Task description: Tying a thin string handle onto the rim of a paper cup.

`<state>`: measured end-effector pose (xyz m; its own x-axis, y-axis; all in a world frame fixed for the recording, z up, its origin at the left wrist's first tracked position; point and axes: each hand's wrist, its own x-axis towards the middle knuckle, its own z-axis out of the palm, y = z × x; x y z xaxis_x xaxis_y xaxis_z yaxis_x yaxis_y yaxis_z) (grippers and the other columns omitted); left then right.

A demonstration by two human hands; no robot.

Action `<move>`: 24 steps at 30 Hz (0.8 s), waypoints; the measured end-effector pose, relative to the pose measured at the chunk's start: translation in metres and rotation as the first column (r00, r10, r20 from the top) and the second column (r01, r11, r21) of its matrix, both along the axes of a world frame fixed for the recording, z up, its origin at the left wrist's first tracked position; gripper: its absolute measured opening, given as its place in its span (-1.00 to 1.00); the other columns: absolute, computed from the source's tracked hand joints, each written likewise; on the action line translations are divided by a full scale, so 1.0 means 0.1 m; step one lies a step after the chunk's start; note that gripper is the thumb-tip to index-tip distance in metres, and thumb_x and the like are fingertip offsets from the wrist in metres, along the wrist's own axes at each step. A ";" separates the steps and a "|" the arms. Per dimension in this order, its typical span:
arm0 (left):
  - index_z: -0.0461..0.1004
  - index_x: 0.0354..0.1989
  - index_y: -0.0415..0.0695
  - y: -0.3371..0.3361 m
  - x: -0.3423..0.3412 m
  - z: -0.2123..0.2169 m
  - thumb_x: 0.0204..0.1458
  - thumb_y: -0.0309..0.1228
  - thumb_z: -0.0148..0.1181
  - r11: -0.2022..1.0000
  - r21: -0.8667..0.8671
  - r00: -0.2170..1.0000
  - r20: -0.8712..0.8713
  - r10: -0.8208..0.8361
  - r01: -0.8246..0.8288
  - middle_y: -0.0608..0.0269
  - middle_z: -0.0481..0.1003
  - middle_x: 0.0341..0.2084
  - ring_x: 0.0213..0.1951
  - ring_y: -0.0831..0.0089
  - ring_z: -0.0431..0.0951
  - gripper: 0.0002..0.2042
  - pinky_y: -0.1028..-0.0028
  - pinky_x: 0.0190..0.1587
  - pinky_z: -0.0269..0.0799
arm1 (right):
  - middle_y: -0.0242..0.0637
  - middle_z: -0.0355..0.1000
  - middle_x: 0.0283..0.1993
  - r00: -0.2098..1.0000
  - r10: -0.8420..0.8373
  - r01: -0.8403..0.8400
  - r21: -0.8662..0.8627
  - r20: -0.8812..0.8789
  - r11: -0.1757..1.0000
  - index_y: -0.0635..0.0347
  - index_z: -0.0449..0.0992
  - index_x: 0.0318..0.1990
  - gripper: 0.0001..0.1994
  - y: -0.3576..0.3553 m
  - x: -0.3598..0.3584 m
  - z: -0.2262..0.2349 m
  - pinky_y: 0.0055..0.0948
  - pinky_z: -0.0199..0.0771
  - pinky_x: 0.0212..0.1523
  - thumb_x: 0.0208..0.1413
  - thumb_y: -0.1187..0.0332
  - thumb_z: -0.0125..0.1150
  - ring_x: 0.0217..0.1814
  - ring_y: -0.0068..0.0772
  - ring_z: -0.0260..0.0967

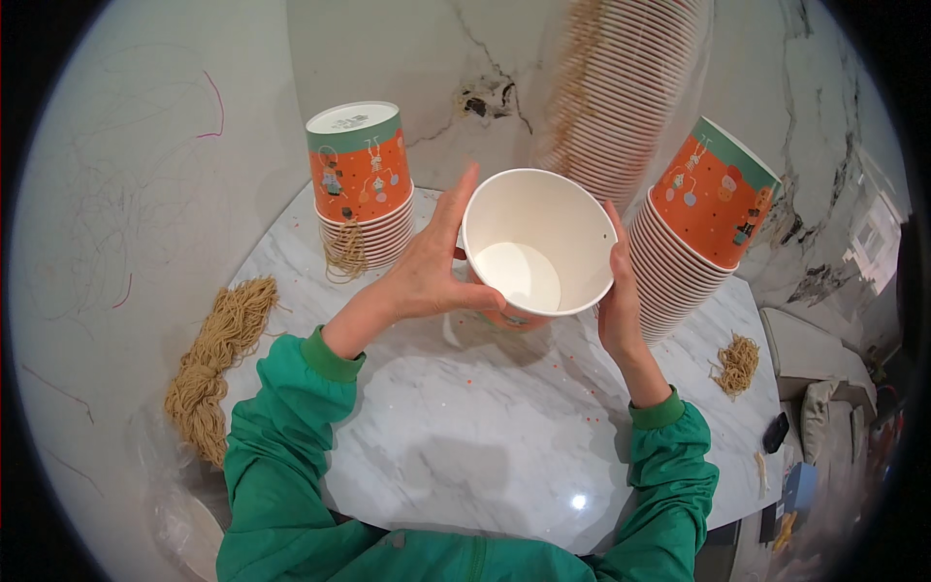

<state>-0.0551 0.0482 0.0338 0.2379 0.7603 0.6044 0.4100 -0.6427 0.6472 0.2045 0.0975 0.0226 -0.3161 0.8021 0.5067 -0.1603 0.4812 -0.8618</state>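
Paper cup (pixel 536 242): white inside, orange outside, mouth tilted toward the camera, empty. Held above the middle of the worktop (pixel 465 436), between both hands.

Left hand (pixel 427 276): fingers spread wide, palm pressed against the cup's left wall, thumb under the rim.

Right hand (pixel 618 296): fingers flat and upright along the cup's right wall, touching it.

Both sleeves (pixel 281 456): green, ribbed cuffs.

Worktop: white marble pattern with grey veins, rounded far-left corner, scattered with small orange specks.

Short cup stack (pixel 363 184): upside down, orange with a green band and small printed figures, at the far-left corner. A small tuft of tan string (pixel 345 250) hangs against its front.

Tall cup stack (pixel 693 233): same pattern, leaning, at the far-right side, just beside the right hand.

Blurred cup stack (pixel 621 87): white rims, rising behind the held cup.

String bundle (pixel 215 364): tan, long, lying off the left edge.

Small string clump (pixel 738 365): tan, near the right edge.
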 end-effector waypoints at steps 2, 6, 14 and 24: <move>-0.37 0.54 -0.06 -0.01 -0.01 0.01 -0.33 -0.09 0.59 0.999 -0.033 1.000 -0.025 0.003 -0.004 -0.05 0.02 0.39 0.33 0.03 0.27 0.34 0.19 0.15 0.52 | -0.19 -0.12 0.59 1.000 0.015 -0.017 -0.052 -0.027 0.999 0.21 -0.09 0.52 -0.30 0.01 0.00 0.01 -0.29 -0.18 0.55 0.40 -0.06 -0.27 0.62 -0.27 -0.19; -0.14 0.49 -0.03 -0.04 -0.01 0.07 -0.34 -0.08 0.59 0.995 -0.096 0.998 -0.058 -0.036 0.030 0.00 0.14 0.30 0.27 0.06 0.33 0.21 0.21 0.11 0.54 | -0.18 -0.01 0.55 0.999 0.033 -0.035 -0.054 -0.038 0.998 0.24 0.00 0.50 -0.34 -0.01 0.00 0.06 -0.29 -0.11 0.53 0.42 -0.02 -0.29 0.59 -0.28 -0.10; 0.22 0.14 -0.05 0.00 -0.02 0.02 -0.35 -0.14 0.62 0.996 0.084 0.999 -0.046 -0.027 0.031 0.05 0.24 0.22 0.19 0.13 0.39 -0.15 0.22 0.10 0.47 | -0.12 0.21 0.42 0.999 0.021 -0.024 -0.066 -0.039 0.998 0.34 0.13 0.42 -0.38 0.05 0.03 0.03 -0.33 0.13 0.42 0.44 0.00 -0.21 0.45 -0.31 0.15; 0.22 -0.12 -0.13 -0.03 0.12 0.04 -0.48 0.08 0.66 0.811 0.525 0.930 -0.091 0.357 -0.260 -0.17 0.28 0.16 0.08 -0.04 0.45 -0.14 0.19 0.00 0.49 | -0.10 0.22 0.35 0.979 -0.205 0.200 0.189 0.004 0.961 0.31 0.01 0.47 -0.41 -0.20 -0.09 0.14 -0.33 0.31 0.27 0.38 0.32 0.01 0.32 -0.30 0.25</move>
<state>-0.0430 0.0456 0.0376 0.1814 0.4205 0.8890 0.7168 -0.6755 0.1732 0.1956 0.0773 0.0364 -0.1703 0.7425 0.6478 -0.0235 0.6542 -0.7560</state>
